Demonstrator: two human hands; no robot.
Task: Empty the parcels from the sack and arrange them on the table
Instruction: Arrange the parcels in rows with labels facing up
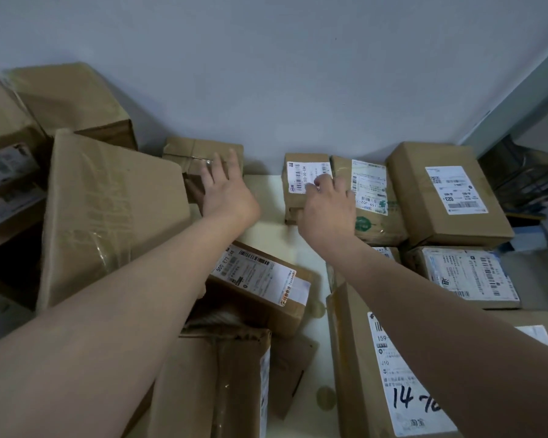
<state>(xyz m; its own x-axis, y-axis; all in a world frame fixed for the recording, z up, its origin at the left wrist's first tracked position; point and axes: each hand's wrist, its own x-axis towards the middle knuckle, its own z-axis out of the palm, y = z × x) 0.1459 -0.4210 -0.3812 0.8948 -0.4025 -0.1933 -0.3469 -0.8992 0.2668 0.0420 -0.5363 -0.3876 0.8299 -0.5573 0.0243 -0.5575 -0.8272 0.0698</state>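
Brown cardboard parcels cover a pale table point(266, 191). My left hand point(225, 188) reaches to the back, its straight fingers touching a small taped parcel point(196, 150) against the wall. My right hand point(326, 203) grips a small labelled parcel point(301, 175) that stands at the back beside a green-printed parcel point(374, 200). A labelled parcel point(266, 282) lies tilted below my left forearm. No sack is in view.
A big plain box point(108, 213) leans at the left, with more boxes point(70, 99) piled behind it. Labelled parcels point(446, 194) line the right side, and one marked 14 point(393, 374) lies near me. An opened box point(222, 380) sits at the front. The wall bounds the back.
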